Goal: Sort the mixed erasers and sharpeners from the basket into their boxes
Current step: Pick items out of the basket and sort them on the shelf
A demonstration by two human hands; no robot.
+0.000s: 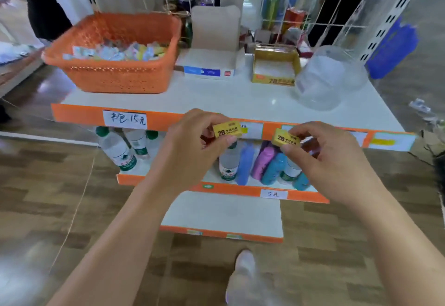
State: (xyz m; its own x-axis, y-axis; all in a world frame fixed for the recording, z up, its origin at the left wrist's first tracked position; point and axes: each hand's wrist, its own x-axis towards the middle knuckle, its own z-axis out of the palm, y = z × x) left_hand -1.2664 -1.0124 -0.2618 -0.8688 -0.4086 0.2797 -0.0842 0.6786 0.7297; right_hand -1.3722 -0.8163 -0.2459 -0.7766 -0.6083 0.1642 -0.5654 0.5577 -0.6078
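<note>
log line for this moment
left hand: pinches left eraser | right hand: pinches right eraser | yellow box: open | basket: holds mixed items

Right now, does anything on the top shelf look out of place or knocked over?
The clear plastic jar at the right of the top shelf, beside the yellow box, seems to lie tipped on its side; nothing looks spilled.
</note>
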